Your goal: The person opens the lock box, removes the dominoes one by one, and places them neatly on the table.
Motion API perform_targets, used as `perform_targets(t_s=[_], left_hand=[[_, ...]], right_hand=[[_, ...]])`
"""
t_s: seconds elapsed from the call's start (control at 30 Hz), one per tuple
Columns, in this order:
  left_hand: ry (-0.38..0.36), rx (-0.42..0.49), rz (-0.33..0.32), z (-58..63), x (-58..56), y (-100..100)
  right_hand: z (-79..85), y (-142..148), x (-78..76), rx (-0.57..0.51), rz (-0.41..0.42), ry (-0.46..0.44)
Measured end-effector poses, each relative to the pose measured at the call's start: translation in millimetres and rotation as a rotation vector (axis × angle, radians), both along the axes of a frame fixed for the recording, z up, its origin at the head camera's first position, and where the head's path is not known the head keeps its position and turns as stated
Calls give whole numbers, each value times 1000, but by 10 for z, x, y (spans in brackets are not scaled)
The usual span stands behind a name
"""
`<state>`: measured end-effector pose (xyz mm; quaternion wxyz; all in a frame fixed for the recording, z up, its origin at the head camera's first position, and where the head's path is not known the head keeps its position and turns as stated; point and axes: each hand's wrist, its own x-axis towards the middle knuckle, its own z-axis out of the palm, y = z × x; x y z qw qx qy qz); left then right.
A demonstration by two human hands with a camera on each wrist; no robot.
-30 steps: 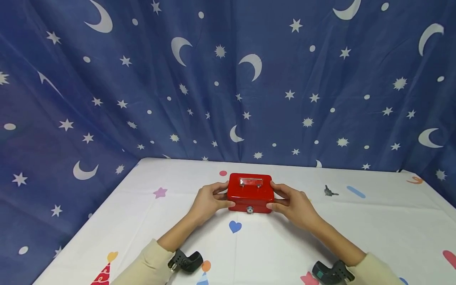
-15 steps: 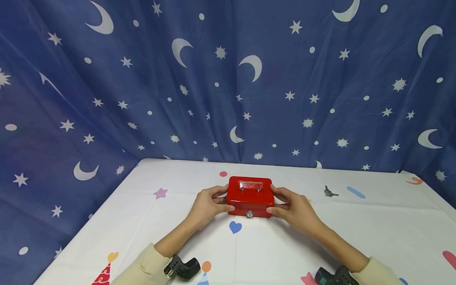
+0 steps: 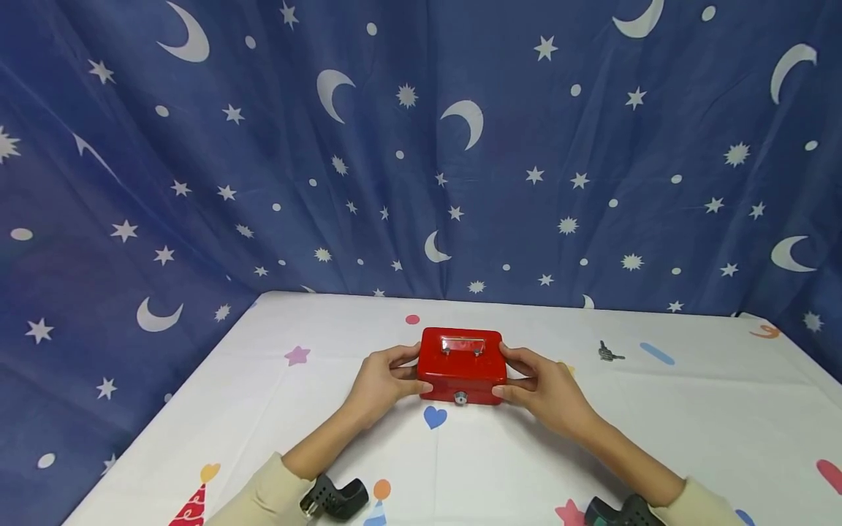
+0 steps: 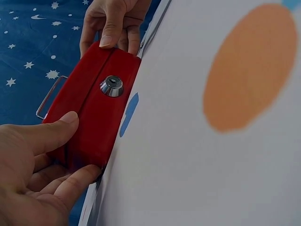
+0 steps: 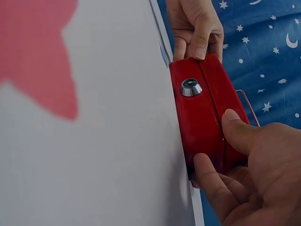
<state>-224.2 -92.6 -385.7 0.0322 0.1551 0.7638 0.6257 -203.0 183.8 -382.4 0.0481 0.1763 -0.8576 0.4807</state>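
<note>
A small red cash box with a metal handle on its lid sits mid-table, its round silver lock facing me. The lid is closed. My left hand grips its left end, thumb on the front corner and fingers along the side. At the opposite end my right hand holds it in the same way. The left wrist view shows the lock close up, and the left thumb lies across the lid seam. In the right wrist view the right thumb presses near that seam.
A pair of small keys lies on the table to the right of the box. The white tablecloth carries printed shapes, among them a blue heart just in front of the box. A blue curtain with moons and stars hangs behind the table.
The cash box has slid slightly toward me, both hands moving with it and keeping their hold. Its front edge is now closer to the blue heart. The keys have stayed put.
</note>
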Motion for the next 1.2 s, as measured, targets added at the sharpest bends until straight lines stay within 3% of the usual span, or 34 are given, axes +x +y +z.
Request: perform_targets(t_s=[0.7, 0.93, 1.2], left_hand=[[-11, 15, -15, 51, 50, -9], [65, -71, -16, 26, 16, -61], [91, -9, -149, -64, -45, -141]], right_hand=[[22, 17, 41, -64, 21, -29], [7, 58, 40, 31, 52, 74], [-63, 134, 22, 126, 38, 164]])
